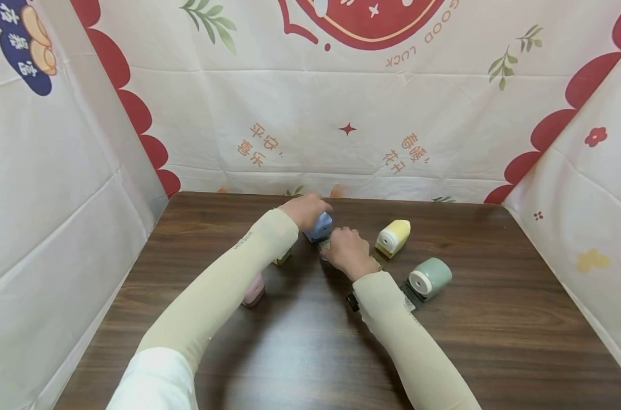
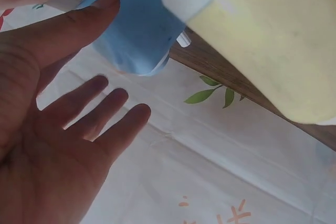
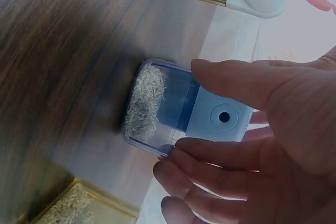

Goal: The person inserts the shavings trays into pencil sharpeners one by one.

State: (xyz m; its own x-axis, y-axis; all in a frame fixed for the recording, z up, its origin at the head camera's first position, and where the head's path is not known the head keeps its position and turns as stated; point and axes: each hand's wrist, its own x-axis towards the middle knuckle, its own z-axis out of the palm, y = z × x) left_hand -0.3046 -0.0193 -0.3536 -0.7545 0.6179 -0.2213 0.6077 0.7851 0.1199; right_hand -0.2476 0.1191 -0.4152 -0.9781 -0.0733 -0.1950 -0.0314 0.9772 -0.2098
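A blue pencil sharpener (image 1: 319,226) stands toward the back of the table, its clear drawer holding pale shavings (image 3: 144,103). My right hand (image 1: 347,251) pinches the drawer, with the thumb on one side and the fingers on the other in the right wrist view. Close behind the blue body is my left hand (image 1: 305,212). In the left wrist view its thumb (image 2: 79,32) crosses in front of the blue body, while the other fingers stay extended. I cannot tell whether that thumb touches it.
To the right stand a yellow pencil sharpener (image 1: 394,236) and a green one (image 1: 431,278). A pink one (image 1: 254,289) and another yellowish item (image 1: 282,259) are partly hidden by my left arm. White printed cloth (image 1: 310,125) rises behind the table (image 1: 494,341).
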